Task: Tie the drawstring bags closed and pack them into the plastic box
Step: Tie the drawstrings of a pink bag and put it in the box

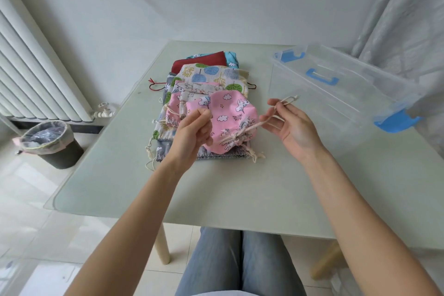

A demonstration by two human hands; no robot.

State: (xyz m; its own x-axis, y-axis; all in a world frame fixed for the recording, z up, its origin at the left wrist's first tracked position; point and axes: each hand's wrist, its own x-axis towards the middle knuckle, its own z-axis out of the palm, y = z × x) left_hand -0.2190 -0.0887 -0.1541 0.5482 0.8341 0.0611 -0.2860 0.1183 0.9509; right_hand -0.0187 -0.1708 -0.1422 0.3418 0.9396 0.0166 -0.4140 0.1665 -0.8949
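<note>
Glass-topped table (240, 187), pale green, wide. Clear plastic box (341, 94) with blue latches at its far right, empty as far as can be seen, sitting tilted; it lies right of both hands, nearer the right one. Stack of flat printed drawstring bags (206, 74) at table centre, mouths toward the person, cords loose — none of these look tied.

Pink unicorn bag (230, 115) held up over the near end of the stack, between the hands. Its mouth is gathered and points down toward the person; closed bottom points away, so its long axis runs near to far.

Left hand (192, 132) curled, gripping the bag's left edge. Right hand (290, 125) half open, palm up, thumb and forefinger pinching the cord (276, 113); the cord runs from the gathered mouth up and right to the fingers.

Judgement: cinching looks done, knot not yet made — the box sits a short reach rightward.
</note>
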